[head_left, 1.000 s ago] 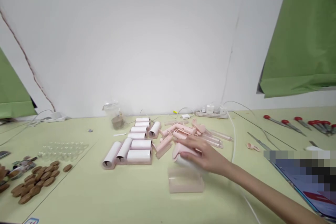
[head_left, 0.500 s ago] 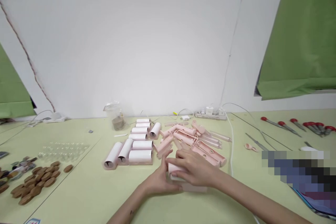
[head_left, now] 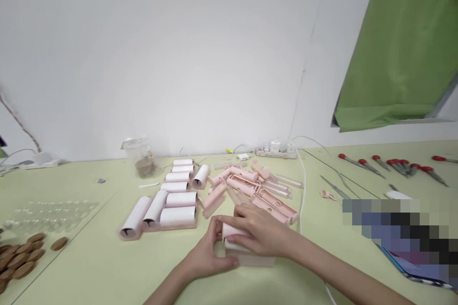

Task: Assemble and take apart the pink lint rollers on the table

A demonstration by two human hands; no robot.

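Note:
My right hand [head_left: 263,233] lies curled over a white roll [head_left: 232,234] at the middle of the table, fingers closed round its top. My left hand [head_left: 209,255] grips the same roll at its left end. Under the roll rests a pale pink translucent case [head_left: 255,260], partly hidden by both hands. Just behind is a heap of pink plastic handles and parts [head_left: 250,188]. To the left lie several finished white rolls in pink holders [head_left: 168,200], laid side by side.
Brown round discs [head_left: 21,259] and small clear vials [head_left: 46,212] are at the left. A clear cup [head_left: 141,159] stands near the wall, with a power strip [head_left: 275,151] and white cable [head_left: 302,186]. Red-handled tools [head_left: 390,166] lie at the right, above a pixelated patch.
My left hand has come in and joined my right on the roll, which now sits over the pink case. The view has swung slightly to the right.

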